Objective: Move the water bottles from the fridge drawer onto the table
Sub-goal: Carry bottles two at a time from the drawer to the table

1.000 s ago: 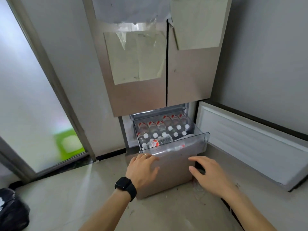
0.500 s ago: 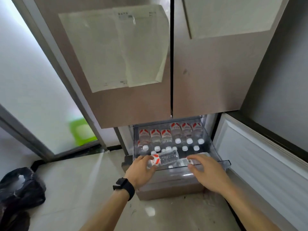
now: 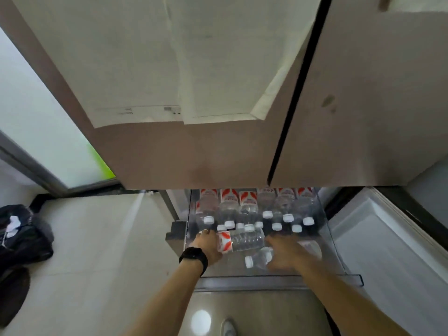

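A person leans over an open fridge drawer point(image 3: 266, 278), both bare arms reaching down into it. The clear plastic drawer is pulled out at floor level beneath two closed fridge doors point(image 3: 194, 154), the left one covered with taped paper sheets point(image 3: 169, 64).

The left hand point(image 3: 208, 243), a black watch point(image 3: 194, 258) on its wrist, is at the red-and-white label end of a bottle point(image 3: 242, 241) lying on its side across the tops of the others; the fingers curl around that end, though how firmly they close is hidden behind the hand. The right hand point(image 3: 288, 253) is blurred by motion and lies over a second bottle point(image 3: 258, 258) on its side near the drawer's front, white cap pointing left; whether its fingers are clamped on it cannot be told.

Behind the hands, rows of bottles point(image 3: 266, 204) stand upright in the drawer, white caps up, red-and-white labels showing at the back under the door edge.

To the right, a white lower door point(image 3: 388, 251) stands swung open. On the pale tiled floor point(image 3: 97, 251) to the left sits a dark bag point(image 3: 24, 234), beside a frosted glass door point(image 3: 43, 132).
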A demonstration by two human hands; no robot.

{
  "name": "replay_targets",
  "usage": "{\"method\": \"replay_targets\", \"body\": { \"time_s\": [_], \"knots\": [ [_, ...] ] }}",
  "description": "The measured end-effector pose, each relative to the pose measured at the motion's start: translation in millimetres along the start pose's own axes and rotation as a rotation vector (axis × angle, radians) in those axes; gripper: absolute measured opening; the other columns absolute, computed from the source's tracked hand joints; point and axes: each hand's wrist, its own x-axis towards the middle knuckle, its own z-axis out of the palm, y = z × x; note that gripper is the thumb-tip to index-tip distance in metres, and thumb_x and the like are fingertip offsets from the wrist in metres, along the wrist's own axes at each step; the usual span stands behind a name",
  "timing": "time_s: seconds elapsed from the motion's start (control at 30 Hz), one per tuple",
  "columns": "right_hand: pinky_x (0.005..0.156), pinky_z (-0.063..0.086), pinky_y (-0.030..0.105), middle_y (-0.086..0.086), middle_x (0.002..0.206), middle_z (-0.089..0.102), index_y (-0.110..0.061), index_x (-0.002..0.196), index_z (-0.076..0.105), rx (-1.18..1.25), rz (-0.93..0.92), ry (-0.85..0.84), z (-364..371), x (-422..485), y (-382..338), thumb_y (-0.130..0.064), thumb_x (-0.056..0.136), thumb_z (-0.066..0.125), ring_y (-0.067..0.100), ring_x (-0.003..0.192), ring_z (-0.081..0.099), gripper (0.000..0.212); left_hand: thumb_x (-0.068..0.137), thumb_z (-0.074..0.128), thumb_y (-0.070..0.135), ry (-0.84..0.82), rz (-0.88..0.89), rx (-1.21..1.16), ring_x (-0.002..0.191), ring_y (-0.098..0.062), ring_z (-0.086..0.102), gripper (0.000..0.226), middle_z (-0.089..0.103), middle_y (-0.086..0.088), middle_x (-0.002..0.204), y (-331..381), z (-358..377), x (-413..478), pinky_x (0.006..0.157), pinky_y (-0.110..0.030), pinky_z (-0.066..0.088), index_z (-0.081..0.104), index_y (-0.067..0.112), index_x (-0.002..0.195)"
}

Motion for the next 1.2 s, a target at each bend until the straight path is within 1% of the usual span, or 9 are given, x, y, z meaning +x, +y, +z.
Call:
{"method": "replay_targets", "body": {
  "time_s": [0.13,0.3,0.47,0.57,0.7,0.83,0.97,1.07,1.2],
  "knots": [
    [0.105,0.042,0.045,0.005,0.137,0.053,-0.02,0.138,0.045,-0.06,0.054,-0.079,22.5,22.8,-8.9,-0.04,0.08,0.075,0.03,0.127,0.051,0.069,0.093,0.061,0.025,0.038,0.01,0.165,0.134,-0.037,0.035,0.064,0.044,-0.012,0.146,-1.6,8.4,8.7,0.107,-0.046,0.042,0.033,0.014,0.149],
    [0.107,0.028,0.065,0.012,0.139,0.052,-0.013,0.139,0.033,-0.284,0.094,-0.069,33.5,28.4,-22.3,-0.031,0.088,0.066,0.033,0.13,0.046,0.063,0.09,0.068,0.031,0.04,0.018,0.27,0.136,-0.034,0.038,0.071,0.039,-0.014,0.148,2.5,8.4,9.6,0.108,-0.046,0.042,0.032,0.014,0.149],
    [0.096,0.049,0.05,0.01,0.123,0.062,-0.015,0.135,0.038,-0.253,-0.006,-0.021,24.1,24.6,-12.6,-0.019,0.087,0.065,0.029,0.11,0.06,0.056,0.08,0.078,0.041,0.025,0.034,0.26,0.127,-0.03,0.051,0.087,0.052,-0.009,0.14,2.0,0.9,-0.4,0.102,-0.045,0.046,0.03,0.023,0.15],
    [0.087,0.053,0.039,0.001,0.119,0.063,-0.026,0.129,0.045,-0.031,-0.1,0.006,-3.9,5.4,3.3,-0.028,0.078,0.076,0.021,0.102,0.062,0.059,0.076,0.08,0.047,0.025,0.046,0.171,0.108,-0.024,0.064,0.082,0.064,-0.001,0.126,1.4,-12.3,-14.0,0.087,-0.037,0.055,0.037,0.03,0.144],
    [0.078,0.055,0.03,-0.018,0.104,0.063,-0.038,0.113,0.059,0.462,-0.12,0.196,-41.7,-24.5,34.2,-0.033,0.07,0.087,0.009,0.095,0.063,0.052,0.066,0.082,0.062,0.089,0.1,0.12,0.102,-0.019,0.066,0.076,0.067,0.007,0.118,12.2,-39.9,-35.2,0.083,-0.037,0.057,0.048,0.035,0.128],
    [0.09,0.054,0.034,-0.018,0.108,0.068,-0.042,0.105,0.06,0.69,-0.131,0.269,-48.6,-40.2,62.5,-0.03,0.069,0.091,0.006,0.1,0.064,0.049,0.068,0.082,0.061,0.15,0.267,0.338,0.109,-0.021,0.062,0.07,0.062,0.005,0.124,40.4,-59.9,-48.1,0.09,-0.041,0.055,0.052,0.034,0.126],
    [0.094,0.053,0.034,-0.019,0.116,0.068,-0.045,0.113,0.061,0.785,-0.154,0.309,-34.9,-47.2,80.0,-0.021,0.071,0.088,0.008,0.108,0.064,0.055,0.075,0.082,0.049,0.129,0.349,0.476,0.126,-0.027,0.047,0.072,0.045,0.002,0.142,63.0,-61.0,-49.9,0.1,-0.044,0.05,0.048,0.031,0.136],
    [0.09,0.048,0.027,-0.014,0.118,0.065,-0.038,0.124,0.057,0.835,-0.123,0.372,-25.2,-51.4,81.7,-0.012,0.081,0.079,0.012,0.111,0.062,0.055,0.078,0.082,0.041,0.124,0.354,0.305,0.135,-0.03,0.037,0.069,0.033,0.001,0.15,66.1,-61.5,-49.4,0.109,-0.047,0.043,0.05,0.034,0.139],
    [0.085,0.046,0.027,-0.011,0.114,0.063,-0.029,0.126,0.053,0.878,-0.076,0.433,-12.2,-50.0,75.5,-0.017,0.08,0.08,0.015,0.109,0.06,0.055,0.071,0.09,0.021,0.252,0.253,-0.404,0.134,-0.026,0.04,0.092,0.036,-0.002,0.148,58.4,-50.6,-52.3,0.111,-0.043,0.041,0.039,0.035,0.146]
  ]
}}
